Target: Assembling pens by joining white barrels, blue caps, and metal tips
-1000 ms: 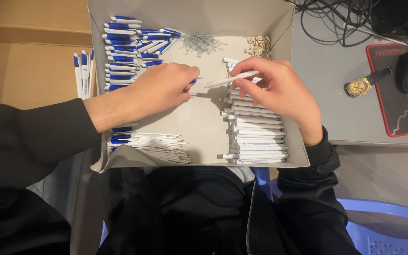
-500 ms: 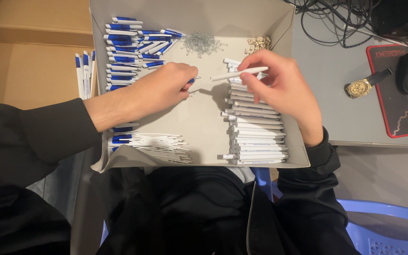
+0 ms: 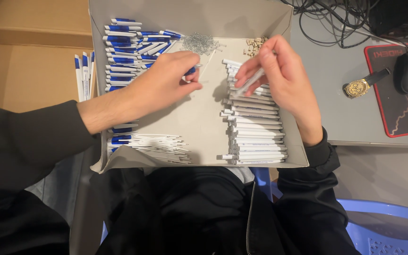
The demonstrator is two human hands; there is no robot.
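White pen barrel (image 3: 250,81) tilted, blue-tipped pen piece (image 3: 192,70) pinched

One head-worn view, aimed steeply down at the lap

The scene is seen from above and close in: the grey cardboard tray (image 3: 199,113) fills the middle, with the left hand (image 3: 164,82) and right hand (image 3: 284,78) reaching in from below. A desk edge (image 3: 355,111) is caught at right, probably slightly farther off; no second view is given.
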